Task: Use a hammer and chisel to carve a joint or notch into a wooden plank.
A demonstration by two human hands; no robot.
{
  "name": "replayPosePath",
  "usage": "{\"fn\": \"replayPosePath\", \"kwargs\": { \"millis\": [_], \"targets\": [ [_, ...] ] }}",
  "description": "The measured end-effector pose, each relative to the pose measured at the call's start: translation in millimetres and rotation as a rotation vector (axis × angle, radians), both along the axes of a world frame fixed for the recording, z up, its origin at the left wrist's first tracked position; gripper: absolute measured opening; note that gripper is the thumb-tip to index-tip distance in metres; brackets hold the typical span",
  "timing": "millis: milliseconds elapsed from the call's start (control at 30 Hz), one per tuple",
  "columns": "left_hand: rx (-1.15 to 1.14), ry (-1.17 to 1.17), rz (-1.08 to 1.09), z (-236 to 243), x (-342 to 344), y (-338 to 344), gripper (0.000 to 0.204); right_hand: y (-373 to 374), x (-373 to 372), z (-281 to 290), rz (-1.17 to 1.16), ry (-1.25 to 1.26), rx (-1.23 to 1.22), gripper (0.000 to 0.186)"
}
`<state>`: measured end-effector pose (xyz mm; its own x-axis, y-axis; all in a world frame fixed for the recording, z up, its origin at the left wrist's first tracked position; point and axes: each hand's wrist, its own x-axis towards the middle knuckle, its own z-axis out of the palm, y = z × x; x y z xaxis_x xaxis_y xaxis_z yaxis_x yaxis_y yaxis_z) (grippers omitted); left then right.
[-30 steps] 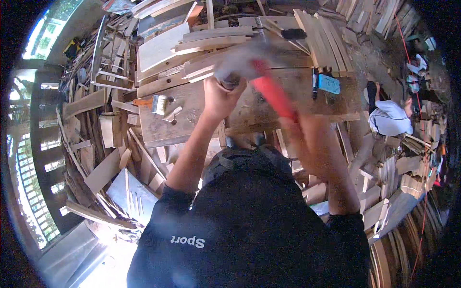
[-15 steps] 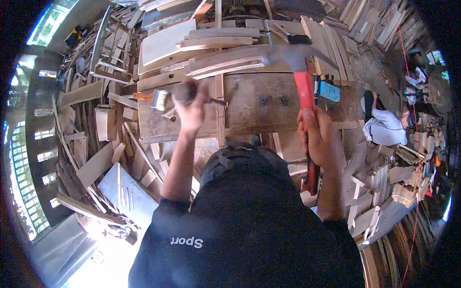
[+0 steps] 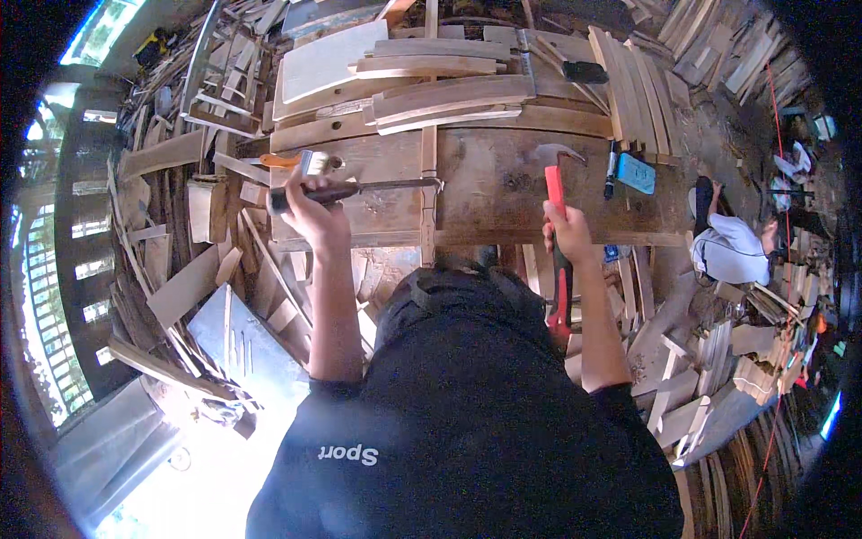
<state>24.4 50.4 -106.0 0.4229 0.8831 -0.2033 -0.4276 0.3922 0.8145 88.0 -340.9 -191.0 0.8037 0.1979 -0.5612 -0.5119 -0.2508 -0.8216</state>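
In my left hand [image 3: 319,216] is a chisel [image 3: 395,184] with a dark handle, lying nearly level. Its long shaft points right, and the tip is at the narrow wooden strip [image 3: 429,153] that crosses the bench; I cannot tell if it touches. My right hand [image 3: 567,232] is wrapped round the handle of a red and black claw hammer [image 3: 554,184]. The hammer's head [image 3: 558,154] is raised at the far end, right of the strip. Just beyond my left hand, a paintbrush [image 3: 285,161] with an orange handle lies on the workbench [image 3: 494,202].
Curved wooden pieces [image 3: 449,101] and a pale board [image 3: 328,67] lie on the bench's far side. To the right are a blue box [image 3: 636,173] and a dark marker-like tool [image 3: 611,169]. Offcuts crowd the floor. A person in a white shirt [image 3: 732,247] is low down at right.
The hammer has dropped back toward me and shifted slightly left. My left hand has moved left and turned, so the chisel now lies across the view with its tip at the strip.
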Motion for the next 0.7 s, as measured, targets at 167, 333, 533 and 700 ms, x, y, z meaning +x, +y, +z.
{"fn": "replayPosePath", "kwargs": {
  "millis": [167, 333, 533, 700],
  "targets": [
    [-0.056, -0.058, 0.038, 10, -25, 37, 0.023, -11, 22, -31, 0.027, 0.048, 0.127, 0.044],
    [-0.037, 0.045, 0.071, 31, -35, 33, 0.018, -3, 33, -39, 0.272, -0.481, -0.673, 0.054],
    [0.191, 0.063, -0.002, 23, -47, 8, 0.013, 25, 45, 5, 0.302, -0.63, -1.035, 0.047],
    [0.314, -0.005, -0.07, 16, -45, -3, 0.012, 27, 50, -8, 0.322, -0.724, -1.097, 0.03]
  ]
}}
